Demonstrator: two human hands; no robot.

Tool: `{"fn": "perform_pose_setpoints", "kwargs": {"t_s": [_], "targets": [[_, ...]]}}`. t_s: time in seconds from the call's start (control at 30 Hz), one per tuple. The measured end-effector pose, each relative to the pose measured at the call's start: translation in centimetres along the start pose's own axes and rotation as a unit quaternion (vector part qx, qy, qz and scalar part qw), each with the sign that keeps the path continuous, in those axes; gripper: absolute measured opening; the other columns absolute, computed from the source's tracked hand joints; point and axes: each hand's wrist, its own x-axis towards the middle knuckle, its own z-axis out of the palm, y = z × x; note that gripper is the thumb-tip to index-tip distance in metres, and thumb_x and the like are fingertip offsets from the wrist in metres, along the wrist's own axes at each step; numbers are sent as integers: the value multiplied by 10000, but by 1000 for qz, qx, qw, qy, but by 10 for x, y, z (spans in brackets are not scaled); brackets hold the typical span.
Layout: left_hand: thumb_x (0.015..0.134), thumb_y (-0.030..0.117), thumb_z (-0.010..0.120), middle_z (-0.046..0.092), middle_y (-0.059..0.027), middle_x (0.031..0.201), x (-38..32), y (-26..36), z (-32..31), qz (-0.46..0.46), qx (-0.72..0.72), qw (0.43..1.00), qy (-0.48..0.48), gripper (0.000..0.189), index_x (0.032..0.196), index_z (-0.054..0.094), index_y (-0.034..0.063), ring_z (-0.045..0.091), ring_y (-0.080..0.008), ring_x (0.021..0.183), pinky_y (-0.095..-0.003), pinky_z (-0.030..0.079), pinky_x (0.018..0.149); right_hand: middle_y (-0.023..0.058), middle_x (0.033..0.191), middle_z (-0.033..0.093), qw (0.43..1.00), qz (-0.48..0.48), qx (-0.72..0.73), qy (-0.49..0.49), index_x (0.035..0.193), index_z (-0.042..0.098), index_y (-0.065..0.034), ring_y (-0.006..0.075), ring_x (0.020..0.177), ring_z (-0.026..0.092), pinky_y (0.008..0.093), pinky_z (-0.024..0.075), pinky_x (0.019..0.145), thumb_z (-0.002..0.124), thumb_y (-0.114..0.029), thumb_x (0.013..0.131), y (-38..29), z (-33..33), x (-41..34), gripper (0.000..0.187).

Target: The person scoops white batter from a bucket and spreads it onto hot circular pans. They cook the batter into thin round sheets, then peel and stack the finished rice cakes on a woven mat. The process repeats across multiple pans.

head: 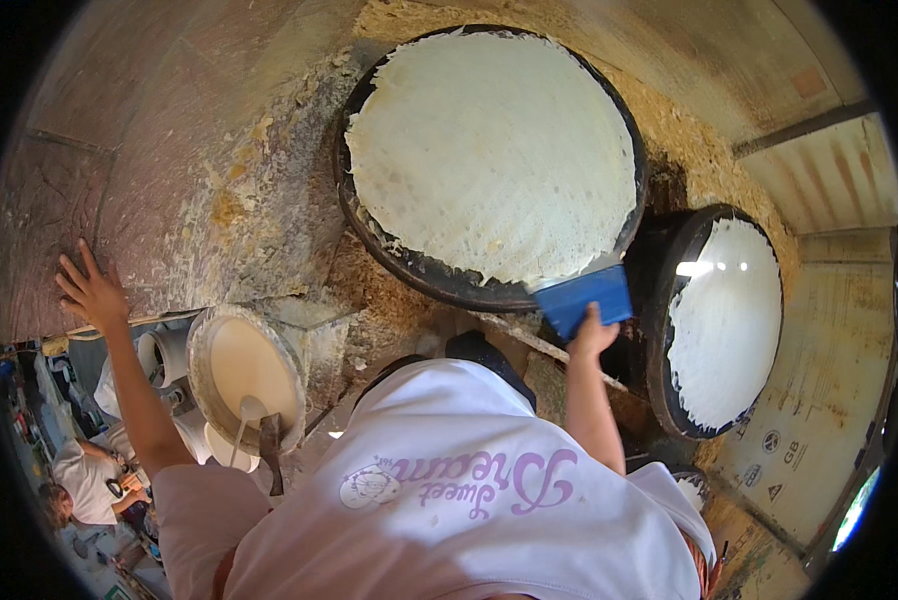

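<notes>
My right hand (595, 334) grips a wide blue scraper (584, 300), whose pale edge meets the near right rim of a large round dark griddle (419, 281). A thin white sheet of batter (494, 157) covers most of that griddle, with ragged edges and small bubbles. Far to the left, my left hand (96, 296) is spread with its fingers apart, against a worn reddish surface (58, 225), holding nothing. Between my left arm and my body is a bucket of cream-coloured batter (246, 360), with a ladle (252, 409) and a dark flat-bladed tool (270, 450) at its rim.
A second round griddle (655, 375) with a white sheet (723, 322) stands at the right, and part of another (693, 487) shows below it. Stained panels (809, 360) line the right side. At the lower left, a co-worker (81, 484) is among containers and clutter.
</notes>
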Motion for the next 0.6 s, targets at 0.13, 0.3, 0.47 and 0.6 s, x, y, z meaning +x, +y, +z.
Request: {"fn": "perform_pose_setpoints", "kwargs": {"t_s": [0.13, 0.3, 0.47, 0.6], "targets": [[820, 438, 551, 45, -66, 1470, -48, -7, 14, 11, 46, 994, -99, 761, 1405, 80, 314, 121, -338, 1324, -569, 250, 971, 105, 968, 596, 998, 23, -38, -40, 1031, 555, 44, 224, 808, 571, 358, 466, 734, 624, 8, 726, -43, 32, 137, 315], [762, 409, 634, -16, -110, 1466, -83, -6, 23, 38, 31, 983, -176, 915, 1414, 12, 250, 71, -371, 1326, -592, 235, 962, 99, 974, 615, 954, 8, -254, -159, 1018, 591, 29, 212, 834, 578, 321, 441, 774, 718, -109, 674, -80, 110, 287, 391], [721, 421, 670, -87, -160, 1453, -86, -7, 37, 45, -6, 984, -171, 1023, 1410, -55, 204, -25, -433, 1313, -640, 122, 966, 172, 982, 622, 837, -75, -526, -134, 1012, 618, 20, 279, 861, 610, 416, 476, 728, 788, -400, 574, -115, 202, 379, 630], [652, 456, 710, -95, -217, 1436, -90, -12, 44, 71, 21, 983, -166, 1127, 1405, -75, 162, -41, -480, 1291, -658, 87, 950, 157, 894, 648, 753, -193, -601, -187, 953, 641, -15, 266, 774, 629, 376, 471, 702, 768, -410, 578, -130, 289, 391, 559]]}}
